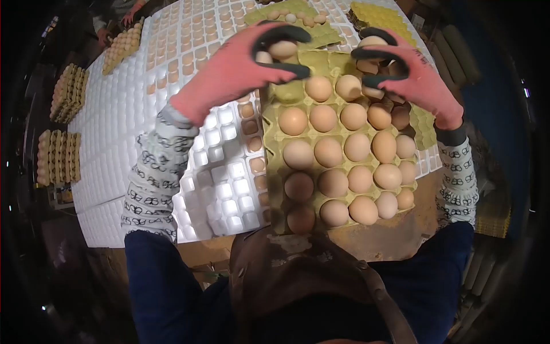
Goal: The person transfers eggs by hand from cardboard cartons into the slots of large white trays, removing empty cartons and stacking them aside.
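A yellow-green pulp egg tray (279, 155) lies in front of me, holding rows of brown eggs (328, 152). My left hand (240, 66), in a pink glove with black fingers, curls around eggs (283, 50) above the tray's far left corner, where some cups are bare. Over the far right corner, my right hand (409, 69), gloved alike, is closed around eggs (373, 42). Its fingers partly hide those eggs and the cups below, so I cannot tell whether every egg there is lifted clear of the tray.
White plastic egg trays (114, 149) cover the table to the left, some filled with eggs towards the back. Stacked pulp trays (59, 157) line the left edge. Yellow trays (381, 20) are piled at the back right. Another person's gloved hand (133, 12) shows at the far left.
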A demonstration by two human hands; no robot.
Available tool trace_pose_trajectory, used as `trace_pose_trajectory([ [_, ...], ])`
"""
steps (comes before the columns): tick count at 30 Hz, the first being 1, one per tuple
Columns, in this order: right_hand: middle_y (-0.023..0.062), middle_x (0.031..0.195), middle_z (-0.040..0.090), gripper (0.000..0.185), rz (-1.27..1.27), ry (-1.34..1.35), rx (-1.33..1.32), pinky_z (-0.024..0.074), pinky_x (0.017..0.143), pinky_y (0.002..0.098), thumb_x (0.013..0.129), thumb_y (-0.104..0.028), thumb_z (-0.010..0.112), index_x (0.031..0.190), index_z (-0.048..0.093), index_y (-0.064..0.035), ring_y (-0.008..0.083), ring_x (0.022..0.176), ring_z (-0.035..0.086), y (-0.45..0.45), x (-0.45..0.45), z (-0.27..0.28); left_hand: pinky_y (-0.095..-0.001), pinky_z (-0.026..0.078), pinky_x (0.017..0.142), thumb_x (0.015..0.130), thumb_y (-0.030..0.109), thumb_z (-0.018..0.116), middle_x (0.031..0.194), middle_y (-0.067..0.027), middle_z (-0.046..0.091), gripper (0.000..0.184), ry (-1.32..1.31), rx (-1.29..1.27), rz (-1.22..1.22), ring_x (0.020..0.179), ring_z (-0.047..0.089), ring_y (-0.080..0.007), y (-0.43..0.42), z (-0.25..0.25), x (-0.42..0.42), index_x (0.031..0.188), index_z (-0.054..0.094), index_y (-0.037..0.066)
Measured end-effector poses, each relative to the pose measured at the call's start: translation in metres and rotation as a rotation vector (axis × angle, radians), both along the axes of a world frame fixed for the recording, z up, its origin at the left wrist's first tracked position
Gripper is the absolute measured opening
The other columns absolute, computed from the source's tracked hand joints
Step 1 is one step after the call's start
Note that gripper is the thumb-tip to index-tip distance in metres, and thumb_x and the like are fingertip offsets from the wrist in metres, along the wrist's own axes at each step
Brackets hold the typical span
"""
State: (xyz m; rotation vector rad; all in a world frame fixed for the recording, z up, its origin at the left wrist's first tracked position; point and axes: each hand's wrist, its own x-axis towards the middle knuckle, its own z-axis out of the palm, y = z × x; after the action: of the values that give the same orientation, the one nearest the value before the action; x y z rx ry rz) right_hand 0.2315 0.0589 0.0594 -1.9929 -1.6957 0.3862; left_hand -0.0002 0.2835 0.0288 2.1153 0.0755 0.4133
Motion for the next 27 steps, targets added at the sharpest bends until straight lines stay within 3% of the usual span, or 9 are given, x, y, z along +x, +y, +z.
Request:
trace_pose_trajectory([
  [3, 0.0156, 0.143, 0.043, 0.058, 0.213, -0.718, -0.154, 0.0358, 0.108, 0.0386, 0.069, -0.017, 0.080, 0.123, 0.060, -0.0118, 0.0349, 0.129, 0.045, 0.019, -0.026, -0.008, -0.0387, 0.051, 0.084, 0.079, 0.037, 0.072, 0.139, -0.0123, 0.045, 0.047, 0.152, 1.095, -0.011, 0.106, 0.056, -0.0308, -0.032, -0.003, 0.034, 0.115, 0.061, 0.009],
  [7, 0.0142, 0.146, 0.041, 0.051, 0.081, -0.060, -0.229, 0.0320, 0.110, 0.0376, 0.080, -0.035, 0.072, 0.123, 0.060, -0.0095, 0.0298, 0.134, 0.041, 0.026, -0.013, 0.016, -0.0410, 0.047, 0.092, 0.075, 0.035, 0.077, 0.140, -0.0149, 0.043, 0.049, -0.001, 0.827, -0.082, 0.115, 0.051, -0.0324, -0.009, -0.020, 0.029, 0.115, 0.062, 0.011],
  [9, 0.0159, 0.140, 0.048, 0.052, -0.152, 0.413, -0.145, 0.0338, 0.109, 0.0374, 0.091, -0.035, 0.062, 0.128, 0.052, 0.0004, 0.0238, 0.129, 0.045, 0.010, 0.022, 0.006, -0.0385, 0.047, 0.092, 0.079, 0.036, 0.072, 0.139, -0.0156, 0.043, 0.048, -0.195, 0.279, -0.012, 0.121, 0.049, -0.0300, 0.011, -0.028, -0.011, 0.120, 0.061, 0.013],
  [10, 0.0159, 0.133, 0.053, 0.057, 0.095, 0.617, -0.033, 0.0385, 0.104, 0.0359, 0.095, -0.042, 0.054, 0.133, 0.046, -0.0003, 0.0232, 0.122, 0.051, 0.022, 0.001, 0.015, -0.0346, 0.048, 0.090, 0.081, 0.039, 0.069, 0.135, -0.0124, 0.050, 0.053, -0.102, -0.135, -0.019, 0.121, 0.052, -0.0255, 0.021, -0.028, -0.039, 0.125, 0.058, 0.011],
  [13, 0.0123, 0.128, 0.055, 0.059, -0.019, 0.574, -0.084, 0.0422, 0.098, 0.0303, 0.098, -0.042, 0.048, 0.138, 0.041, 0.0007, 0.0200, 0.115, 0.055, 0.073, -0.022, 0.009, -0.0233, 0.051, 0.059, 0.096, 0.043, 0.049, 0.117, -0.0174, 0.062, 0.050, -0.096, -1.264, -0.191, 0.079, 0.063, -0.0139, 0.057, -0.094, -0.124, 0.128, 0.047, 0.004],
  [16, 0.0082, 0.115, 0.060, 0.040, 0.285, 0.255, -0.309, 0.0477, 0.085, 0.0272, 0.099, -0.023, 0.050, 0.134, 0.049, -0.0043, 0.0138, 0.096, 0.059, 0.211, -0.117, 0.003, -0.0227, 0.049, 0.052, 0.102, 0.048, 0.028, 0.114, -0.0203, 0.062, 0.053, -0.009, -0.916, 0.388, 0.070, 0.061, -0.0136, 0.116, -0.196, -0.167, 0.125, 0.044, 0.004],
  [18, 0.0002, 0.092, 0.063, 0.039, 0.004, 0.537, -0.502, 0.0412, 0.056, 0.0187, 0.099, -0.032, 0.053, 0.127, 0.055, -0.0060, 0.0039, 0.072, 0.055, 0.288, -0.155, -0.065, -0.0272, 0.053, 0.062, 0.100, 0.055, 0.028, 0.111, -0.0160, 0.061, 0.061, -0.185, -1.047, 0.520, 0.080, 0.063, -0.0175, 0.168, -0.253, -0.186, 0.127, 0.044, 0.002],
  [21, 0.0212, 0.098, 0.064, 0.048, 0.003, 0.081, -0.371, 0.0496, 0.081, 0.0413, 0.095, -0.042, 0.055, 0.126, 0.055, -0.0041, 0.0340, 0.091, 0.062, 0.390, -0.159, -0.231, -0.0343, 0.055, 0.076, 0.098, 0.058, 0.036, 0.113, -0.0128, 0.058, 0.067, -0.246, -1.027, 0.599, 0.095, 0.065, -0.0236, 0.234, -0.274, -0.183, 0.129, 0.044, 0.000],
  [27, 0.0194, 0.127, 0.050, 0.054, -0.060, -0.289, -0.594, 0.0440, 0.097, 0.0421, 0.087, -0.048, 0.062, 0.129, 0.056, -0.0141, 0.0375, 0.114, 0.055, 0.431, -0.190, -0.277, -0.0291, 0.056, 0.059, 0.096, 0.039, 0.055, 0.110, -0.0080, 0.059, 0.047, -0.031, -0.926, 0.610, 0.079, 0.066, -0.0201, 0.290, -0.275, -0.186, 0.127, 0.050, 0.004],
])
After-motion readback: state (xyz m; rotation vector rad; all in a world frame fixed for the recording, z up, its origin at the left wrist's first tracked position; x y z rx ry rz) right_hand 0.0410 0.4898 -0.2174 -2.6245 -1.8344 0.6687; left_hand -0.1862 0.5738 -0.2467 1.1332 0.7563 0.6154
